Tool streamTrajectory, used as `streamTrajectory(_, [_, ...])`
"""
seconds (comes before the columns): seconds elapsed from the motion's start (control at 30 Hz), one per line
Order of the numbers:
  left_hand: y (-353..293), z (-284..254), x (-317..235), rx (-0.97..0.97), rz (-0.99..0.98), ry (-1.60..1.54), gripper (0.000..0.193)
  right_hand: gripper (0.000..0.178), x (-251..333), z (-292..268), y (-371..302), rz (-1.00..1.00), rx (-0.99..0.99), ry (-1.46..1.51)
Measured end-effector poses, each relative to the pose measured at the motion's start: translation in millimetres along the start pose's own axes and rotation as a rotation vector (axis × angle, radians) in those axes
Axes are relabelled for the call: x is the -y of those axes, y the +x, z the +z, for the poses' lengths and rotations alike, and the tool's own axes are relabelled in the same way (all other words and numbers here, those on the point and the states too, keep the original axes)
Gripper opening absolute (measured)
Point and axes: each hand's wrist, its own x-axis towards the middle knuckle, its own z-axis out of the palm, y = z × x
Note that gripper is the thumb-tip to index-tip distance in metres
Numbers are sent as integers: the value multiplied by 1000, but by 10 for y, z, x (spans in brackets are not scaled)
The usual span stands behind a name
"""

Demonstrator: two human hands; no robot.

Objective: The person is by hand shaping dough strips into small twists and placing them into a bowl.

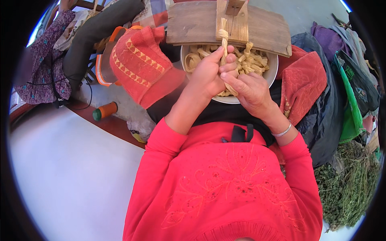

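My left hand (209, 72) is closed around a pale yellow fibrous strip (224, 35) that stands up past my fingers with a knot near its top. Below and to the right, my right hand (255, 91) pinches the lower part of that strip between thumb and fingers. Both hands touch each other over a round metal bowl (274, 66). Inside the bowl lie several similar yellow strips (255, 62), some of them knotted. My hands cover the middle of the bowl. What exactly the strip is made of I cannot tell.
A wooden board (187, 24) with an upright block lies across the bowl's far edge. Red cloths (136, 64) flank the bowl. An orange spool with a green end (105, 111) lies at left. Dark plastic bags (321, 120) and dried green plants (348, 180) are at right.
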Motion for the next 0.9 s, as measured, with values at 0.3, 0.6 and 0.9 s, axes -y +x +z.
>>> streamTrajectory(0.3, [-24,-9,54,-162,199,1021,19,17,149,-142,50,278,-137,116])
streamTrajectory(0.6, [-184,257,199,-186,929,2590,13,10,-82,33,27,457,-281,341])
streamTrajectory(0.9, [-103,147,295,-144,807,1662,8,21,-239,113,184,892,-677,1263])
